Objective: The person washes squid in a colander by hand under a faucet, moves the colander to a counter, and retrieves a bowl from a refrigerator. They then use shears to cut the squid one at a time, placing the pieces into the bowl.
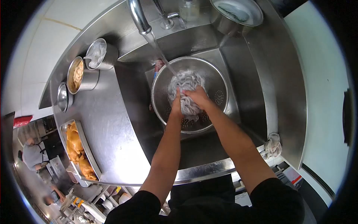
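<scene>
Inside a perforated steel colander (220, 84) in the sink lies a wet heap of pale grey-white strips (190, 79); their exact kind cannot be made out. My left hand (177, 102) grips the near left side of the heap, thumb pointing up. My right hand (198, 98) holds the heap from the right, its thumb reaching towards the left hand. The other fingers are mostly sunk in the strips. From the faucet (141, 22) a stream of water (161, 54) runs onto the far left part of the heap.
A packaged item (159, 67) lies beside the colander. On the left counter stand a tray (87, 151) of whole cooked poultry (76, 143), steel pots (89, 79) and bowls (62, 98). A steel basin (253, 13) sits at back right, a crumpled cloth (274, 143) at right. Other people (33, 153) are at far left.
</scene>
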### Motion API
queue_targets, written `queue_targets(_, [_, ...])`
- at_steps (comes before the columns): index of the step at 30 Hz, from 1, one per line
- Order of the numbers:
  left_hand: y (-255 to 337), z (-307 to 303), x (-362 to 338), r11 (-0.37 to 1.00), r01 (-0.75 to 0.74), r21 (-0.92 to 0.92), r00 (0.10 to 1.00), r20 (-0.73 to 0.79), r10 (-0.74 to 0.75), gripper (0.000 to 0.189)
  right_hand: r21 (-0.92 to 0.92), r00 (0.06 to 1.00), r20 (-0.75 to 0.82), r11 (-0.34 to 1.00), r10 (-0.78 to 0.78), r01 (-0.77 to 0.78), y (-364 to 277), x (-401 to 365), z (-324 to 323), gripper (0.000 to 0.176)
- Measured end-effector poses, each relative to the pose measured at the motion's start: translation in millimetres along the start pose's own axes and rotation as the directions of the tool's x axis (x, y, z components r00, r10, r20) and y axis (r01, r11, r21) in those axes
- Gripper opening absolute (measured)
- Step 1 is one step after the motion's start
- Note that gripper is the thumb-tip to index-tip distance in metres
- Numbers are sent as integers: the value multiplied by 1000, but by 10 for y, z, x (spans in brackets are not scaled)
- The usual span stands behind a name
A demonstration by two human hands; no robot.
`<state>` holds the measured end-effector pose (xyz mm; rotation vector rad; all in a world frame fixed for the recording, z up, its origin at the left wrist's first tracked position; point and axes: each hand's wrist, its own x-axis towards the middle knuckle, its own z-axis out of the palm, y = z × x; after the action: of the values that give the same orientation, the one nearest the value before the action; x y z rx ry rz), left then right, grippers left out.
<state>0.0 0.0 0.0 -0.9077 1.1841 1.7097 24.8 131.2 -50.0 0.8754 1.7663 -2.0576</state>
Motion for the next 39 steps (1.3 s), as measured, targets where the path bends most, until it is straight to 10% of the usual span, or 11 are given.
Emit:
queue_targets(4, [-224,72,318,978,-155,-141,964,194,181,70,-472,987,-155,881,-53,-27,-1066,-230,-50,49])
queue_targets(8, [-254,126,135,896,-277,346,956,2,294,45,-805,959,120,540,-256,244,-953,-60,50,46])
queue_targets(11, [-225,-284,469,47,-441,896,878,420,231,38,-833,897,373,341,-238,436,-906,-1,-25,37])
queue_targets(13, [287,-115,196,54,-154,987,982,147,117,42,-880,930,353,301,-107,369,-1273,-142,-11,31])
queue_targets(17, [688,173,-172,684,-48,728,973,-120,197,54,-688,863,469,535,-188,490,-1802,2,163,20])
queue_targets(20, [562,-158,643,23,-283,959,851,241,467,61,-469,799,410,650,-440,598,-1866,94,282,19])
queue_targets(23, [269,101,414,-75,-565,822,667,508,544,68,-580,788,579,573,-210,579,-2078,-154,48,20])
queue_targets(25, [-162,244,173,-165,-321,933,840,360,405,74,-713,765,630,490,135,502,-2090,-246,-74,22])
queue_targets(31, [-45,98,-167,-707,-287,646,768,596,233,96,-952,988,125,292,93,93,-974,-12,-703,56])
queue_targets(34, [69,-46,131,-474,-16,880,749,325,578,92,-837,995,-89,545,-40,-53,-659,-142,-666,100])
queue_targets(39, [-367,-401,959,300,-364,881,808,139,573,69,-208,986,36,966,162,-151,-393,3,-284,90])
